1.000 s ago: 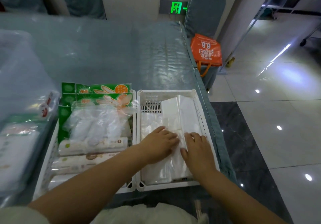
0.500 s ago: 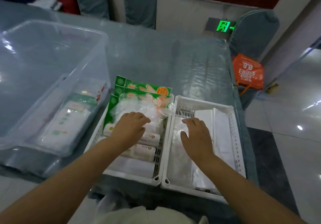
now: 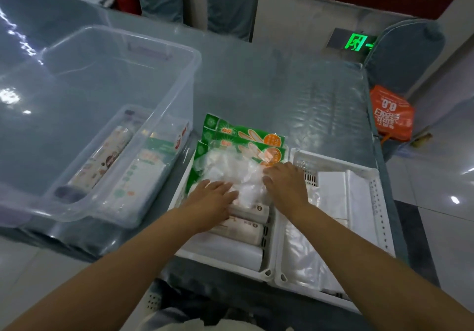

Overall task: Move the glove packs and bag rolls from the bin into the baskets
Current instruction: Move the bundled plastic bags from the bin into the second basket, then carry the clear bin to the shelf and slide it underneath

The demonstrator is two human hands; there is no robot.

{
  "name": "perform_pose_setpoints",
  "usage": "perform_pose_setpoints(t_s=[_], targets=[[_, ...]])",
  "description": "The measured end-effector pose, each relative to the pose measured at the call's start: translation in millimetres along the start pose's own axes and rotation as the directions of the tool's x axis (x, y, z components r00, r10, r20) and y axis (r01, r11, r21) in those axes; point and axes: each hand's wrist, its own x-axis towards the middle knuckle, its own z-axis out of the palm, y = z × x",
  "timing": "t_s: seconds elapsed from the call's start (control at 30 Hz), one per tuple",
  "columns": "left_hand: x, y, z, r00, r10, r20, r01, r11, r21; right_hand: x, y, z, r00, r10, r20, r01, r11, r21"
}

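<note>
Both hands are down in the left white slotted plastic basket: left hand and right hand lie flat, grip released, pressing the clear glove pack over green-headed packs and paper-wrapped bag rolls. Not finished: a roll and a flat white-and-green pack remain inside the clear plastic bin.

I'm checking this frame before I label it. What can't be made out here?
- Head view: whether the left hand and right hand grip or only press the clear glove pack; their fingertips blend into its crinkled plastic.
- Print on the bag rolls in the left basket: too small, partly under the left hand.
- Items in the clear bin: blurred by its wall.
- Right basket near corner: behind the right forearm.
</note>
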Motion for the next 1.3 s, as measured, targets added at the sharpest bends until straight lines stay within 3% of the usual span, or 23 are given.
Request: perform_pose_setpoints(t_s=[0.2, 0.33, 0.47, 0.73, 0.87, 1.03, 1.17, 1.3], targets=[[-21, -2, -20, 0.992, -0.027, -0.123, 0.020, 0.998, -0.053, -17, -15, 12, 0.999, -0.017, 0.045, 0.021, 0.996, -0.087], [-40, -1, -57, 0.953, -0.059, -0.298, 0.055, 0.998, -0.021, -16, -24, -4, 0.995, 0.076, -0.063, -0.076, 0.997, 0.006], [-61, -6, -104, 0.876, -0.039, -0.480, 0.063, 0.997, 0.034, -14, -48, -33, 0.980, 0.073, -0.184, -0.060, 0.995, 0.074], [-123, -88, -157, 0.825, -0.002, -0.565, -0.005, 1.000, -0.010, 0, -156, -90, 0.913, 0.098, -0.396, -0.026, 0.983, 0.183], [-163, -171, -161, 0.823, -0.037, -0.567, -0.014, 0.996, -0.086, 13, -222, -103, 0.887, 0.327, -0.327, -0.198, 0.908, 0.370], [-196, -257, -151, 0.836, -0.091, -0.541, 0.046, 0.994, -0.096, 16, -290, -110, 0.846, 0.505, -0.168, -0.367, 0.782, 0.504], [-209, -298, -142, 0.842, -0.095, -0.531, 0.090, 0.995, -0.036, 12, -325, -108, 0.807, 0.588, -0.049, -0.507, 0.734, 0.452], [-220, -329, -140, 0.842, -0.140, -0.521, 0.164, 0.986, 0.000, 18, -341, -110, 0.775, 0.630, -0.044, -0.578, 0.736, 0.353]])
